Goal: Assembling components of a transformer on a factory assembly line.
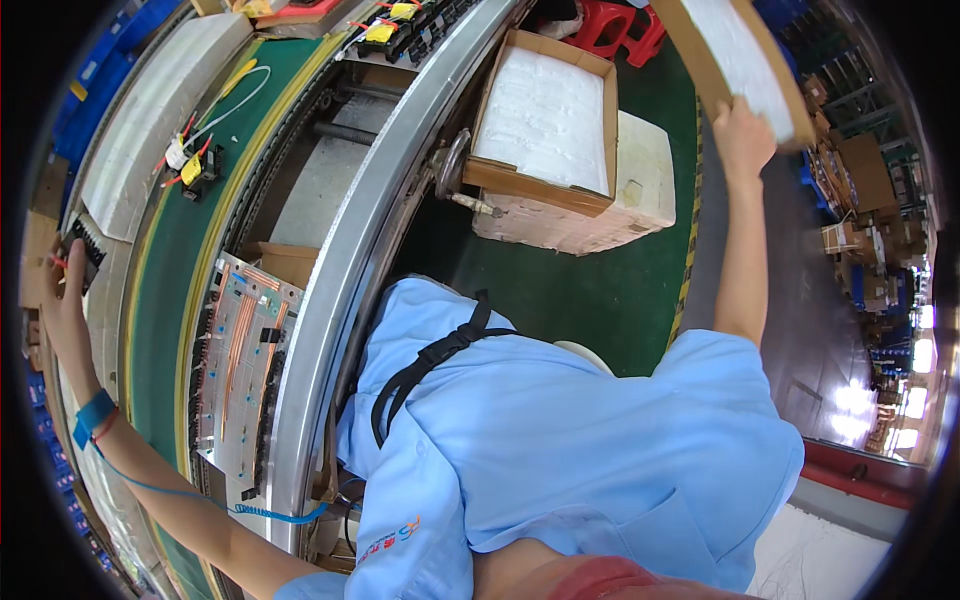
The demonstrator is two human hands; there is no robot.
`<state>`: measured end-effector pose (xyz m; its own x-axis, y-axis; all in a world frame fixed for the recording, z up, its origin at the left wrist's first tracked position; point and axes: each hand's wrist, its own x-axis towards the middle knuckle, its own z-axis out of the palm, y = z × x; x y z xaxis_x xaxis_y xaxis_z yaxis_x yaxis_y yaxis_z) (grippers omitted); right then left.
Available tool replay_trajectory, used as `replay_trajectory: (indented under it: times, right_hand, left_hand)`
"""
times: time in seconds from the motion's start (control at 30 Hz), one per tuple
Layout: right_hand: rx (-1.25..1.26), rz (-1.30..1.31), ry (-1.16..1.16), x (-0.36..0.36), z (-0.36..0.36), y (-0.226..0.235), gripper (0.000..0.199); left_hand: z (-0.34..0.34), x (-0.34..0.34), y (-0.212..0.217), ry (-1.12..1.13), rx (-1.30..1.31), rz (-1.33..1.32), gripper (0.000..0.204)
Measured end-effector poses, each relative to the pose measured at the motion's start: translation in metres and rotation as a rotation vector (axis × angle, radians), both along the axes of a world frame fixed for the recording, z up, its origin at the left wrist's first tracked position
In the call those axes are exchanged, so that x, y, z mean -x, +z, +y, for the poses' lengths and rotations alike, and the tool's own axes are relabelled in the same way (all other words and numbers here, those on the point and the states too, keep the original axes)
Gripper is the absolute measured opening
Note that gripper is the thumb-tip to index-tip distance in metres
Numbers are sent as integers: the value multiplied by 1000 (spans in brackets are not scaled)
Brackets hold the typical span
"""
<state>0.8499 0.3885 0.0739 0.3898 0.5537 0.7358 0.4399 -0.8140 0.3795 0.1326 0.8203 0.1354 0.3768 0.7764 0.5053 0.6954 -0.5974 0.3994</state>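
Note:
Far out on the left, past the green belt, my left hand (66,300) has its fingers round a small black ribbed component (88,252); a bit of red shows by the fingers. On that wrist is a blue band (95,417) with a coiled blue cord (265,514). At the upper right, my right hand (745,145) grips the lower edge of a shallow cardboard box (795,105) with a white lining, held up and tilted. A similar open cardboard box (545,187), with white foamy material inside, sits on a white block (640,180) ahead of me.
A green conveyor belt (160,330) runs along my left, carrying black parts with yellow tags (200,172). Between belt and metal rail (325,300) rests a board with copper strips (240,360). A handwheel (452,165) juts out. Red stools (605,30) stand beyond; shelving (870,200) lies right.

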Motion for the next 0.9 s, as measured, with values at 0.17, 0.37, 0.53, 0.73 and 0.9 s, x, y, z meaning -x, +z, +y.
replay_trajectory:
  times: [0.17, 0.37, 0.53, 0.73, 0.9]
  right_hand:
    - [132, 557, -173, 34, 18, -99, 28]
    - [556, 1114, 298, -87, -49, -201, 40]
    - [216, 812, -55, -22, 44, -73, 31]
    - [-56, 1125, 1127, 112, 203, 4, 32]
    - [450, 709, 1621, 284, 324, 3, 59]
  left_hand:
    - [-31, 32, -6, 364, -171, 385, 59]
    - [-46, 17, -14, 357, 77, 743, 69]
    - [-100, 50, -14, 482, 412, 697, 71]
    - [-92, 70, -56, 248, 402, 696, 70]
    - [-108, 52, -47, 36, 126, 342, 71]
